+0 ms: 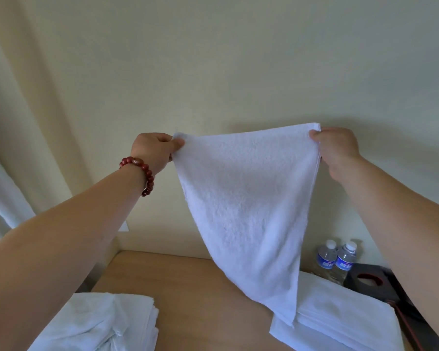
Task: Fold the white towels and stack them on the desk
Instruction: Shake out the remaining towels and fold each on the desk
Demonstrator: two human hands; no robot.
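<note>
Head view: white towel [243, 198] hanging doubled.

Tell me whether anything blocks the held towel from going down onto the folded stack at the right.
Nothing visible does. The held towel, pinched by the left hand and right hand, hangs with its lower tip already over the folded stack; the water bottles stand behind it.

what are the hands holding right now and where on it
One white towel, held up in the air: the left hand pinches its top left corner, the right hand its top right corner.
</note>
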